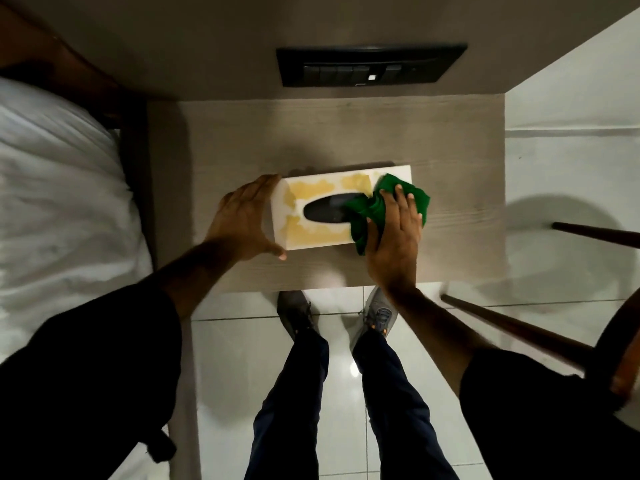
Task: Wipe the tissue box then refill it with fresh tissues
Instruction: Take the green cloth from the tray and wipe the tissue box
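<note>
A white tissue box (313,237) with yellow patches and a dark oval slot lies on the small wooden bedside table (311,140). No tissue shows in the slot. My left hand (242,220) clasps the box's left end, fingers behind it and thumb in front. My right hand (393,237) presses a crumpled green cloth (374,206) onto the right end of the box top, covering that end of the slot.
A bed with white sheets (59,202) lies to the left. A black switch panel (370,65) is on the wall behind the table. Dark wooden chair legs (512,327) reach in from the right over the white tiled floor. My feet stand at the table's front edge.
</note>
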Available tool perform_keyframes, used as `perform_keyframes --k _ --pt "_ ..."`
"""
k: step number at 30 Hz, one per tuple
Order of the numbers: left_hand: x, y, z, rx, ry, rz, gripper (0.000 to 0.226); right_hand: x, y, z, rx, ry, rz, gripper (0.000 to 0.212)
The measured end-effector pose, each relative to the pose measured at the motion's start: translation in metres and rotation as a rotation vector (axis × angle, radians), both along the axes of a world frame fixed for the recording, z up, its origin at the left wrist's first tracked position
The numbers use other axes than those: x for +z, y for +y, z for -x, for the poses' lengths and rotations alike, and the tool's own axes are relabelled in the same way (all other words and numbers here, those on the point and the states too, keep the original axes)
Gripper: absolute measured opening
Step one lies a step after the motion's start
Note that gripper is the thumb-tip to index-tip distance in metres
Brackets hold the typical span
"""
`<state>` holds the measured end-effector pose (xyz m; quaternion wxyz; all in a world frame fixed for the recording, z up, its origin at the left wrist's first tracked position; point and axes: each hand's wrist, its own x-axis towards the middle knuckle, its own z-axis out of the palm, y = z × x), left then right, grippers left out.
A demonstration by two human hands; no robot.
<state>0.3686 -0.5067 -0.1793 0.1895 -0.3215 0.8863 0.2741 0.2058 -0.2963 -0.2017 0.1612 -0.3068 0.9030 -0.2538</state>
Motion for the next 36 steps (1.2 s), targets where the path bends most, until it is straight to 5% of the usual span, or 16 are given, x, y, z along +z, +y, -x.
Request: perform_keyframes --k 19,36 --pt "-0.015 -0.004 -0.007 0.009 0.053 -0.016 0.143 -0.024 -0.037 -0.09 -0.022 -0.09 0.152 0.048" --pt "-0.017 -0.006 -0.009 -0.019 0.119 -0.011 0.127 -0.012 -0.056 -0.076 0.498 0.038 0.026 0.051"
